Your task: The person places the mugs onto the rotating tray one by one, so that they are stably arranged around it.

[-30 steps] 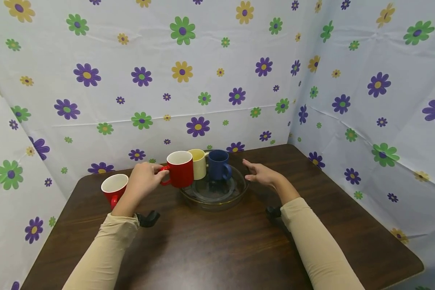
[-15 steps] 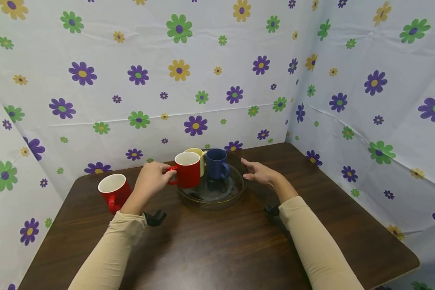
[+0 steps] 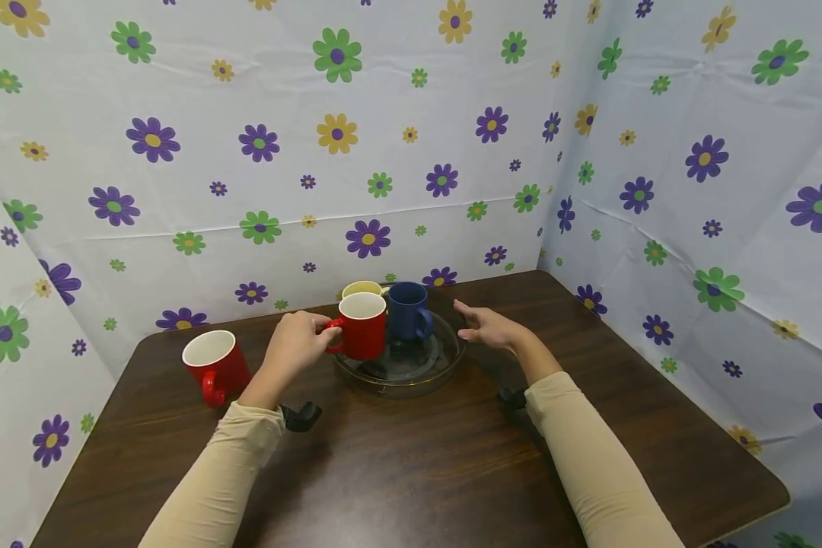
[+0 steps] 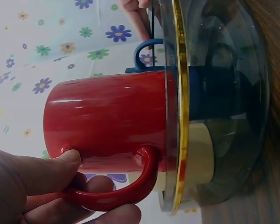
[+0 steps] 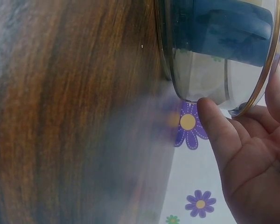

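My left hand (image 3: 294, 346) pinches the handle of a red mug (image 3: 363, 331) with a white inside, held upright over the left part of a round glass dish (image 3: 400, 388). In the left wrist view, the mug's base overlaps the dish's gold rim (image 4: 183, 93). Inside the dish stand a blue mug (image 3: 406, 312) and a pale yellow mug (image 3: 361, 288), the latter largely hidden behind the red one. My right hand (image 3: 496, 329) is at the dish's right side, fingers extended; the right wrist view has its fingertips (image 5: 206, 106) right by the glass wall.
A second red mug (image 3: 222, 369) stands on the dark wooden table (image 3: 411, 464) at left, behind my left forearm. Flower-printed sheets (image 3: 281, 99) hang along the back and sides of the table. Each wrist carries a black camera mount (image 3: 303, 416).
My left hand has carried the red mug to the right, farther over the dish, and it now covers more of the yellow mug. The right hand stays at the dish's side.
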`<act>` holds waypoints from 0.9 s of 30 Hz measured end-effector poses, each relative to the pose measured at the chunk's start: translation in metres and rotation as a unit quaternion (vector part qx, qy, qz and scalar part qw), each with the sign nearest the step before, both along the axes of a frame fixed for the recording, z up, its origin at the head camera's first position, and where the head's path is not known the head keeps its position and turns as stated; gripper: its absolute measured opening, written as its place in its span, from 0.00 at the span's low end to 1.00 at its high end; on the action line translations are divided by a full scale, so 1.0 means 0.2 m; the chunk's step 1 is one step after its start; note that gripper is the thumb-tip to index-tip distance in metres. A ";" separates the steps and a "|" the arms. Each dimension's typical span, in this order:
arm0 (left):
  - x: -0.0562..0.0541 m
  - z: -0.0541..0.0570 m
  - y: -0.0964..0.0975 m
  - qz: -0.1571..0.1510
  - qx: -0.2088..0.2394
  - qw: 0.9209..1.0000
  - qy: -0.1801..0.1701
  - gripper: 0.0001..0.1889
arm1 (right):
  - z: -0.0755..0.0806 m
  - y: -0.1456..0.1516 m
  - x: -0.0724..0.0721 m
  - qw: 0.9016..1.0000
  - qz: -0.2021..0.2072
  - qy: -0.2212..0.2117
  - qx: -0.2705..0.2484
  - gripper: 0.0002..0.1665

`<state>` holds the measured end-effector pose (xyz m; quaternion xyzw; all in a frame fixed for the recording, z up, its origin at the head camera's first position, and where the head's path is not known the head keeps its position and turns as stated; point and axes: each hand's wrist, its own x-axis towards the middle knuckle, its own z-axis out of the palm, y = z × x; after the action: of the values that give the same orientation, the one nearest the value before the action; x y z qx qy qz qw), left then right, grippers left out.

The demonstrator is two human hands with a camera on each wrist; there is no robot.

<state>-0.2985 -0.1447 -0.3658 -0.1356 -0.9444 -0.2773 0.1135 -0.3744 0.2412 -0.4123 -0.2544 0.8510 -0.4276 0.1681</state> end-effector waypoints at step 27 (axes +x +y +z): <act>-0.04 -0.08 0.09 -0.011 0.006 1.000 0.008 0.14 | 0.01 -0.02 0.01 0.999 -0.019 -0.035 -0.013 0.45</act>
<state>-0.3071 -0.1276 -0.3817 -0.1478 -0.9402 -0.2829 0.1192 -0.3720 0.2376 -0.4103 -0.2247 0.8438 -0.4504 0.1865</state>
